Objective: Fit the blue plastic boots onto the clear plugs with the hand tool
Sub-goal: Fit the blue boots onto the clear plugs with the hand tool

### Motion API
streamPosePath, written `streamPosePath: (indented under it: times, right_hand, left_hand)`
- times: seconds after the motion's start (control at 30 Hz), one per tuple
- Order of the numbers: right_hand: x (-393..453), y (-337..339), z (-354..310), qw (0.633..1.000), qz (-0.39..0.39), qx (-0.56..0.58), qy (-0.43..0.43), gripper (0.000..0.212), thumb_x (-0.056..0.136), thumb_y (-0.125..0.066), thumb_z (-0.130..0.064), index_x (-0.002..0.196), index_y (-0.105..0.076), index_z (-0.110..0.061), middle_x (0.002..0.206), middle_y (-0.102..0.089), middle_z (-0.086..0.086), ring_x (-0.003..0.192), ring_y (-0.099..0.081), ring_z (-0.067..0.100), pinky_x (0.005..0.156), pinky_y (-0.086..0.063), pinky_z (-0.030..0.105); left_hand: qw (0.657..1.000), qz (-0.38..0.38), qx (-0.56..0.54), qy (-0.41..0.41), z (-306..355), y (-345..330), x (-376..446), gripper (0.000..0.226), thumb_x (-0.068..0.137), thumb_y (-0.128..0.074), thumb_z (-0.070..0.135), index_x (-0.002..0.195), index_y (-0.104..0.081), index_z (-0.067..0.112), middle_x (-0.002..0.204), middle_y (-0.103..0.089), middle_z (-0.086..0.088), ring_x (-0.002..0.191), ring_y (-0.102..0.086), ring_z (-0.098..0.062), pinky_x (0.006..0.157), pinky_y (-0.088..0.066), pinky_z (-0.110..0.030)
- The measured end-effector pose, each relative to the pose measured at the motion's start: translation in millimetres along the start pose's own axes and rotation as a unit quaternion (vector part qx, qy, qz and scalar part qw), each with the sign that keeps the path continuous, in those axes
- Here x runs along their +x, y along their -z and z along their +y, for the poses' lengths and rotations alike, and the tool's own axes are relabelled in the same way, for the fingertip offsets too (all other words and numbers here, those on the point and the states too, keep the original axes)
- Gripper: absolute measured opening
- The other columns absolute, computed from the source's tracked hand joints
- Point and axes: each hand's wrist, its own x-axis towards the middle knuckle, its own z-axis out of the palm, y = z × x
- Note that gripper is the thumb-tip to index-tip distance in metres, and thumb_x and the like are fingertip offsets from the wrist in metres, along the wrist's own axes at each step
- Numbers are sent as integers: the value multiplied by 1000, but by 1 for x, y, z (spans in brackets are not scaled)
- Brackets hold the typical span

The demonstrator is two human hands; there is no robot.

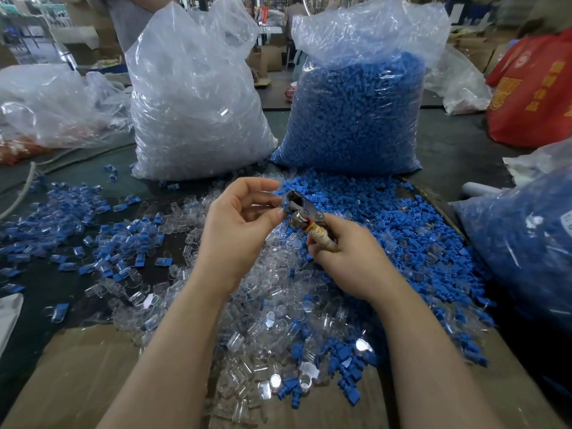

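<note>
My right hand (349, 261) grips the tape-wrapped handle of a small metal hand tool (301, 209), whose head points up and to the left. My left hand (238, 224) is at the tool's head, thumb and fingers curled and pinching a small part there; the part is mostly hidden, with a bit of blue showing at the thumb tip. Loose blue boots (387, 218) lie heaped under and to the right of my hands. Loose clear plugs (272, 320) are piled below my wrists. Assembled blue-and-clear pieces (102, 243) are scattered to the left.
A tall bag of clear plugs (198, 97) and a tall bag of blue boots (356, 113) stand behind the piles. Another bag of blue parts (526, 243) sits at the right. A red bag (532, 88) is at the far right. Cardboard (80, 376) covers the near table edge.
</note>
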Motion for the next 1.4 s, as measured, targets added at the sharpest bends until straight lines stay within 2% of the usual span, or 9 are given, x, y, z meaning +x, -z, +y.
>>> streamPosePath:
  times: [0.33,0.63,0.77,0.9,0.97,1.07,1.2,1.3,1.4]
  right_hand:
    - [-1,-1,0,1000,15,-23,0,19,76,-55,-9,82,-57,-26,68,-59,-4,63,-53,18,56,-44,36]
    - [-1,-2,-3,998,31,-46,8,16,77,-56,-10,80,-55,-26,65,-59,-3,62,-55,23,56,-47,41]
    - [-1,-4,-3,998,24,-60,14,16,79,-55,-13,80,-50,-28,67,-58,-3,63,-52,22,54,-42,38]
    - [1,-4,-1,996,42,-79,3,18,83,-54,-18,75,-42,-29,68,-56,-5,64,-51,20,54,-37,35]
    - [1,-2,0,995,61,-79,-1,12,85,-53,-20,80,-45,-27,69,-56,-5,65,-51,18,54,-37,35]
    - [0,0,2,991,78,-105,9,9,88,-52,-25,85,-44,-28,73,-57,-5,68,-50,20,55,-33,36]
    - [0,2,3,981,114,-154,9,13,89,-55,-25,86,-43,-29,76,-57,-3,71,-50,26,58,-30,36]
    - [0,1,6,974,134,-180,-22,14,91,-53,-24,87,-44,-33,69,-54,-6,62,-48,20,52,-25,32]
    - [3,1,10,970,135,-193,-57,7,94,-52,-27,88,-51,-30,67,-54,-7,59,-47,16,48,-25,30]
  left_hand:
    - [1000,-6,-10,12,-2,0,0,35,83,-72,-4,103,-65,23,92,-72,-1,83,-68,-7,79,-55,-20]
    - [1000,-5,-18,16,0,0,0,33,83,-72,-1,106,-66,21,95,-71,-5,84,-66,-6,79,-54,-18]
    - [1000,-17,-18,19,1,1,-1,33,85,-70,-3,106,-69,21,90,-71,1,82,-66,-3,76,-53,-16]
    - [992,27,-61,103,-8,11,4,24,88,-66,1,98,-74,21,89,-75,-1,84,-69,-12,78,-56,-22]
    - [966,87,-166,180,-13,23,8,12,89,-64,6,98,-72,11,84,-74,-2,78,-70,-12,73,-57,-22]
    - [895,173,-328,249,-19,46,14,11,87,-65,18,91,-68,8,74,-72,-1,68,-69,-9,67,-58,-21]
    - [788,281,-483,258,-25,72,15,15,96,-59,22,86,-63,12,69,-69,1,61,-69,-7,69,-59,-22]
    - [717,358,-544,248,-26,85,15,18,101,-52,20,91,-59,8,66,-69,-3,55,-69,-9,67,-59,-21]
    - [687,382,-574,227,-30,97,15,23,106,-40,22,100,-55,5,75,-70,-4,57,-69,-10,58,-58,-21]
